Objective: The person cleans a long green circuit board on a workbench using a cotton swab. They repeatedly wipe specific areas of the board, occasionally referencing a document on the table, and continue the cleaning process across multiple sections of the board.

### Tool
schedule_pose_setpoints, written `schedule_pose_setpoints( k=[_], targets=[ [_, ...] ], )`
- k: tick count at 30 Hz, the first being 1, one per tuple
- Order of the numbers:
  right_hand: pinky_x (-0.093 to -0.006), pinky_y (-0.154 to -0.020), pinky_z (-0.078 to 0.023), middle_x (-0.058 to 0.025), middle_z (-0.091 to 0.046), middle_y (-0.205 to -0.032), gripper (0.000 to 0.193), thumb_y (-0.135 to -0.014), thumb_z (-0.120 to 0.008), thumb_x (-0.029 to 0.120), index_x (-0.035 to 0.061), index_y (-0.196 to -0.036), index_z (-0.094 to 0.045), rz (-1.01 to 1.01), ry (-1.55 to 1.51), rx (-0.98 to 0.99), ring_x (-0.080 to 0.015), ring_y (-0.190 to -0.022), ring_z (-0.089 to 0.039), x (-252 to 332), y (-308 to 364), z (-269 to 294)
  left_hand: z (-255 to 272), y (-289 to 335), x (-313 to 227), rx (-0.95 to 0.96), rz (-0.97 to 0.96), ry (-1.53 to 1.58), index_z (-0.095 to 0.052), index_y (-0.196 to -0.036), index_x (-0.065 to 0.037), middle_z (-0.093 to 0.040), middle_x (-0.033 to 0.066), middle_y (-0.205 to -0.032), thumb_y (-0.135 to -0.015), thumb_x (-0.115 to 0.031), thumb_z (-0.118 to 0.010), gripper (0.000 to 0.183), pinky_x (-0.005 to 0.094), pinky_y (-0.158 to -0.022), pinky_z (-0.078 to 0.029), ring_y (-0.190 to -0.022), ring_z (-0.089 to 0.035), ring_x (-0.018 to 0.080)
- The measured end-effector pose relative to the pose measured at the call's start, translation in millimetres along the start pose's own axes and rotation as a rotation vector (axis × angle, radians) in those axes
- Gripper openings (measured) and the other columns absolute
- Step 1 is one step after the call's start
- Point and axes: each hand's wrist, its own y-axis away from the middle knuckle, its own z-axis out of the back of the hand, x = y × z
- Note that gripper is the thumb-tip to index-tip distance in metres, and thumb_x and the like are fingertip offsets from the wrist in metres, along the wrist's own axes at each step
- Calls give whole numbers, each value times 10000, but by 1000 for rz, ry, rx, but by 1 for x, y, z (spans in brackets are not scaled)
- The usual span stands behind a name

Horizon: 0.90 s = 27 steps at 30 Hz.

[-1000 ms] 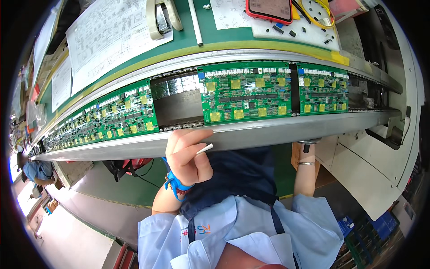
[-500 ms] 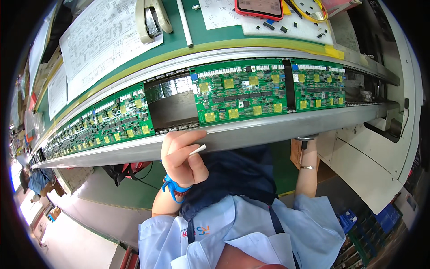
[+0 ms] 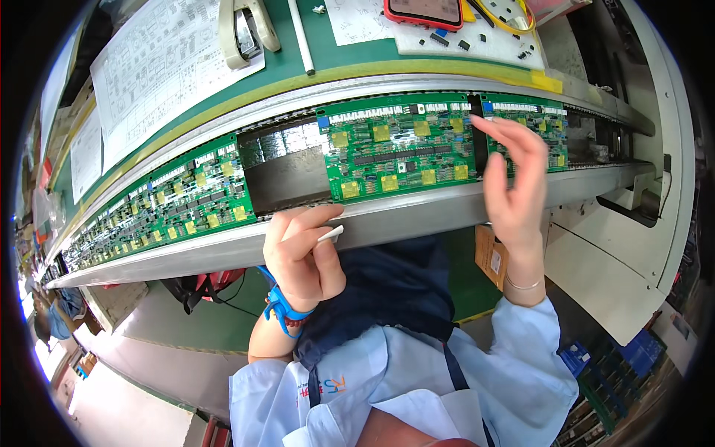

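Observation:
My left hand [image 3: 304, 253] rests at the near metal rail [image 3: 417, 220], its fingers curled round a small white stick-like piece [image 3: 330, 234] whose kind I cannot make out. Over the gap between two green circuit boards hovers my right hand [image 3: 518, 182], fingers loosely spread and nothing visible in them. Beside it on the left lies the middle circuit board [image 3: 402, 145], filled with yellow blocks, black chips and white connectors. The right circuit board [image 3: 555, 138] is partly hidden behind that hand. More circuit boards [image 3: 167, 197] line the rails to the left.
Beyond the far rail [image 3: 298, 97] lies a green bench top with printed sheets [image 3: 164, 82], a beige stapler-like tool [image 3: 242, 33], a white rod [image 3: 301, 37] and a red-edged phone [image 3: 424, 10]. Loose black components sit on white foam [image 3: 484, 56]. A pale machine panel [image 3: 596, 268] stands at right.
My right hand has come up from below the near rail to over the boards, fingers spread. My left hand stays at the rail with the white piece. The view has shifted slightly.

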Motion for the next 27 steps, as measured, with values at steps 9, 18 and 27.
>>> schedule_pose_setpoints(
  k=[9,18,27],
  targets=[
    [-378,-916,-332,-44,-667,-1065,375,-762,-559,-35,38,-1127,-517,114,266,91,-230,-1065,-560,1,-9,-11,1,-2,-4,92,46,-27,-370,-996,-13,-661,238,-977,-988,-112,-405,105,357,-763,-441,-805,-564,243],
    [-380,-905,-342,-43,-659,-1007,419,-721,-558,-51,53,-1126,-557,103,343,84,-232,-986,-574,6,-8,-15,2,-2,-2,96,43,-30,-367,-991,-12,-663,224,-983,-980,-110,-422,114,356,-749,-453,-796,-571,253],
    [-386,-931,-323,-42,-632,-1113,443,-708,-550,-45,49,-1141,-537,79,376,94,-228,-1050,-544,18,-6,-15,-3,-7,5,-48,3,-35,-497,-873,8,-671,205,-952,-815,46,-553,88,353,-662,-483,-735,-601,297]
  ],
)
